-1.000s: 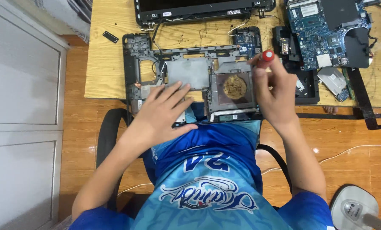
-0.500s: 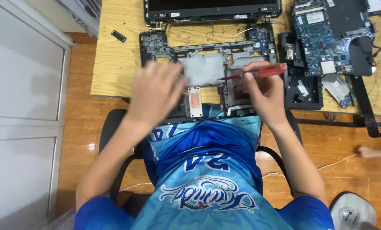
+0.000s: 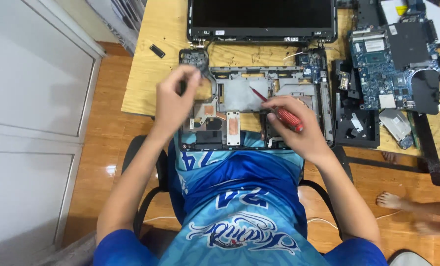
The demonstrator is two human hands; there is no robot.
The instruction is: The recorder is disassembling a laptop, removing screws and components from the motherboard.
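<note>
Slippage is being risked at the near edge of the surface [image 3: 146, 93], where the stripped laptop base [image 3: 252, 106] is overhanging toward the lap and is being steadied only by the hands. The red-handled screwdriver [image 3: 281, 114] is being held in a closed right grip [image 3: 298, 130], its shaft being angled left and far toward the grey plate at the middle of the base; if it is being pushed off line, the tip could be skating onto the copper heat pipe [image 3: 211, 111] or the thin cables beside it. The left grip [image 3: 173, 101] is being pinched shut on the far left corner of the base, where the fan housing [image 3: 194, 58] is sitting. Farther off, the detached screen [image 3: 262, 19] is being kept at the far edge, and a bare blue circuit board [image 3: 392, 64] is lying at the far right, exposed to knocks. Wooden flooring and a white cabinet [image 3: 33, 113] are being seen at left.
</note>
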